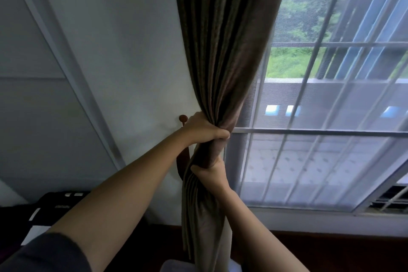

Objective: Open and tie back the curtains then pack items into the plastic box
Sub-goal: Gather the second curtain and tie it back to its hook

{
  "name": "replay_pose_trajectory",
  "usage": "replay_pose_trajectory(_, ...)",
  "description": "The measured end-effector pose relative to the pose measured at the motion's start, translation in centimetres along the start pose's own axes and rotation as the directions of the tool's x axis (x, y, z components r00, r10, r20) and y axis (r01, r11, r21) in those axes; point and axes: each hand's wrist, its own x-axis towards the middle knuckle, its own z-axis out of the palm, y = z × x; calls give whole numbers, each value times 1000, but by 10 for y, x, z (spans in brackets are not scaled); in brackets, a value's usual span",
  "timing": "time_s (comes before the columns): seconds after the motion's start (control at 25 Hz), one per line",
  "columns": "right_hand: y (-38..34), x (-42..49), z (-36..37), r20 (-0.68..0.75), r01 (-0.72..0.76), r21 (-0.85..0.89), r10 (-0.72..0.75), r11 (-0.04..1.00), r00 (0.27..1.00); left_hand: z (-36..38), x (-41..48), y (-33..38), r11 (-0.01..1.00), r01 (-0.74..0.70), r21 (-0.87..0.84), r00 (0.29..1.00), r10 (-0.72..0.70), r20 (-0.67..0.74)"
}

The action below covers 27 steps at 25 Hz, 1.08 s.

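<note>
The left hand (204, 129) is fisted tight around the gathered brown pleated fabric curtain (223, 55) at frame centre; just below, the right hand (208, 173) clamps the same bundle, both forearms reaching up from the lower edge beside the barred window (331, 130)

Wooden wall hook (183, 118) mostly hidden behind left hand (204, 129), curtain (223, 51) top cut off by frame edge, pale translucent object (174, 266) at bottom edge cropped, unidentifiable
</note>
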Motion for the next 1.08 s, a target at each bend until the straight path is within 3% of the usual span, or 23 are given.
replay_pose_trajectory(0.12,2,0,8,145,31,-35,-26,999,989,-16,-6,-22,994,-18,-109,998,12,-55)
replay_pose_trajectory(0.2,1,-3,9,224,-14,83,-4,996,975,-37,-12,-36,976,-9,-217,989,-24,-148)
replay_pose_trajectory(0.28,4,0,5,230,-100,242,43,965,972,-66,-15,-51,968,10,-250,973,-68,-222)
replay_pose_trajectory(0.32,8,3,1,203,-129,241,80,962,976,-79,-16,-59,969,27,-245,966,-88,-241)
replay_pose_trajectory(0.48,34,32,-10,100,-201,-32,203,979,974,-121,-15,-84,974,61,-220,948,-126,-294)
replay_pose_trajectory(0.6,52,62,0,186,-148,-309,212,940,959,-137,-15,-94,976,50,-210,957,-107,-271)
replay_pose_trajectory(0.72,55,92,26,271,-102,-460,249,882,930,-146,-13,-101,981,28,-194,956,-83,-283)
replay_pose_trajectory(0.92,57,132,61,289,-70,-514,250,855,924,-167,-10,-114,985,33,-172,947,-85,-310)
replay_pose_trajectory(1.08,62,129,64,281,-156,-318,249,935,927,-179,-14,-120,990,38,-138,935,-84,-344)
